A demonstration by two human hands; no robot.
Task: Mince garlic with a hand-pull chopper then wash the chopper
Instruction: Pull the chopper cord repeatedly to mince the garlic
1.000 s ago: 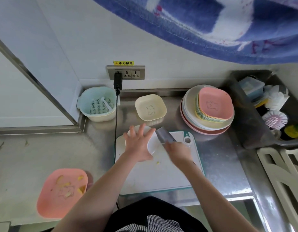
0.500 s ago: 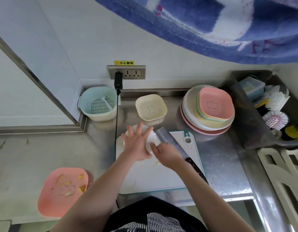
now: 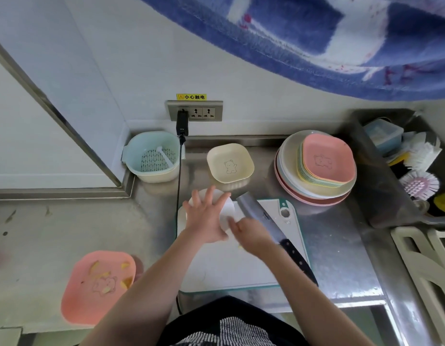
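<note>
The white round hand-pull chopper (image 3: 228,210) stands at the far left corner of the white cutting board (image 3: 231,270). My left hand (image 3: 204,221) lies flat on its lid with the fingers spread, covering most of it. My right hand (image 3: 251,233) is at the chopper's right side with its fingertips against it; the motion blur hides what they grip. A cleaver (image 3: 252,209) lies diagonally on the board behind my right hand, its black handle pointing toward me. One small yellow garlic bit (image 3: 239,247) lies on the board.
A pink dish (image 3: 99,285) with yellow peel scraps sits at the near left. A cream bowl (image 3: 230,162), a blue strainer basket (image 3: 152,159) and stacked plates (image 3: 316,168) line the back. A black cable (image 3: 179,183) runs down from the wall socket. The sink (image 3: 381,196) with brushes is at right.
My right hand has left the cleaver, which now lies on the board, and has moved left to the chopper's side. My left hand stays on the lid.
</note>
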